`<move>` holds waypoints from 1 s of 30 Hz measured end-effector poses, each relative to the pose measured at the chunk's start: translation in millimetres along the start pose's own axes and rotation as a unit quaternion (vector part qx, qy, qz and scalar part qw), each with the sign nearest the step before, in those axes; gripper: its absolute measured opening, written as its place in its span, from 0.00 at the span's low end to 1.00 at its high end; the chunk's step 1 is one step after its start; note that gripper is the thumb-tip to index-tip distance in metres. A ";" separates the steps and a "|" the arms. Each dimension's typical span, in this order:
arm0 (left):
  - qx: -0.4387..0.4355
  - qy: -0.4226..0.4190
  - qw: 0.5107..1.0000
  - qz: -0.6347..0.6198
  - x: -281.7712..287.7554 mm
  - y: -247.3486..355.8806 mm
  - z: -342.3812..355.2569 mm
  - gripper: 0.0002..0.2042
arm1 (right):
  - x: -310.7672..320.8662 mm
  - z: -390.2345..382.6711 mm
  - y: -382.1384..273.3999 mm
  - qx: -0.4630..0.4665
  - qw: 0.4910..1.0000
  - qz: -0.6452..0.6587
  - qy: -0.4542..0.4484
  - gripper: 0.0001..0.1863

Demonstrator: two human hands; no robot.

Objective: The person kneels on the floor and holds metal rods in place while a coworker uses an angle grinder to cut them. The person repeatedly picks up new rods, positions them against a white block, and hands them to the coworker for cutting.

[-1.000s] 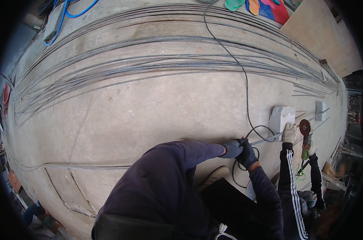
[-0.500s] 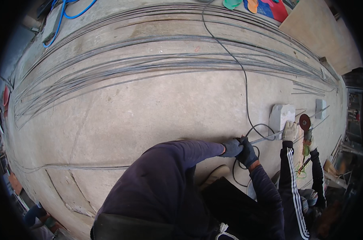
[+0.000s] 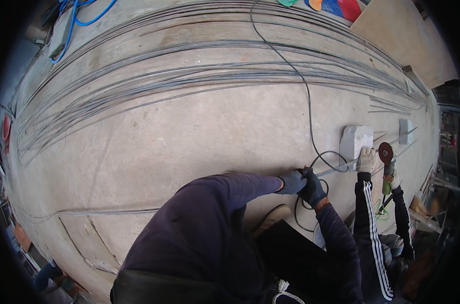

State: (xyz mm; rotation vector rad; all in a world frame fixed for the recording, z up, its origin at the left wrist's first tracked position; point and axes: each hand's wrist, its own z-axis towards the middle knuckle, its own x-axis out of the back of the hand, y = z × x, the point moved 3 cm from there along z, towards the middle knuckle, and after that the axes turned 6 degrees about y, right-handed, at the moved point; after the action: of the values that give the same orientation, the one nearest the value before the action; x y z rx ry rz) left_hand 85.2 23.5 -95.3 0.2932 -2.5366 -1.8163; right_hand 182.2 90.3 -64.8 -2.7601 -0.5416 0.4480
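My left hand (image 3: 293,182), in a dark grey glove, is closed around thin steel rods (image 3: 332,170). Right beside it, my right hand (image 3: 312,189) grips the same rods, also gloved. From my hands the rods run right to a pale concrete block (image 3: 356,141). There a co-worker's white-gloved hand (image 3: 366,159) presses down by the block. The co-worker's other hand (image 3: 394,177) holds an angle grinder (image 3: 387,185) with a reddish-brown disc (image 3: 385,152), close to the rods. My sleeves and body hide part of the rods; their left stretch (image 3: 108,212) lies on the floor.
Long bundles of steel rods (image 3: 209,76) cross the concrete floor ahead. A black cable (image 3: 309,109) loops near my hands. A second block (image 3: 406,130) and short cut rods (image 3: 389,107) lie right. A board (image 3: 402,40) and blue hose (image 3: 70,38) are at the far corners.
Orange sparks below the grinder's disc half a second ago no longer show clearly. The scene sits slightly higher in the picture. Both my hands keep their grip on the rods.
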 end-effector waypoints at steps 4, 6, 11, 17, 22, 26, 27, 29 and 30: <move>0.013 -0.036 0.999 0.025 6.3 9.2 -3.4 0.18 | -0.4 0.1 0.4 -0.002 1.000 0.012 0.012 0.26; 0.029 -0.064 0.997 0.036 10.6 15.7 -3.9 0.19 | -0.6 1.1 0.1 -0.012 1.000 0.021 0.002 0.27; -0.001 -0.054 0.998 0.034 11.5 13.8 -3.1 0.19 | -1.2 0.6 -1.2 -0.003 1.000 -0.001 -0.002 0.28; -0.005 -0.032 0.998 0.045 1.9 2.3 3.3 0.20 | -0.5 0.3 -2.1 0.003 1.000 -0.005 -0.002 0.27; 0.026 -0.059 0.997 0.053 1.8 2.4 1.7 0.20 | 1.5 0.6 0.6 0.002 1.000 -0.003 0.012 0.26; 0.020 -0.050 0.998 0.037 -3.3 -11.5 1.2 0.20 | 5.4 3.5 6.1 -0.001 1.000 -0.006 0.005 0.25; 0.022 -0.039 0.998 0.036 -2.1 -10.8 0.1 0.20 | 4.3 4.1 6.7 0.001 1.000 -0.003 0.005 0.25; 0.016 -0.037 0.999 0.034 4.0 4.8 -5.3 0.21 | 2.5 1.5 7.4 0.001 1.000 0.019 0.009 0.24; 0.029 -0.052 0.997 0.043 10.0 14.9 -8.5 0.21 | 1.6 -0.8 6.6 0.005 0.999 0.034 0.013 0.24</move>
State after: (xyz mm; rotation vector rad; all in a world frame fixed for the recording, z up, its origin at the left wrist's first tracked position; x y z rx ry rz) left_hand 74.1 18.6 -79.6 0.0907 -2.6300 -1.7750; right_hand 186.0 85.0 -66.8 -2.7773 -0.4405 0.4270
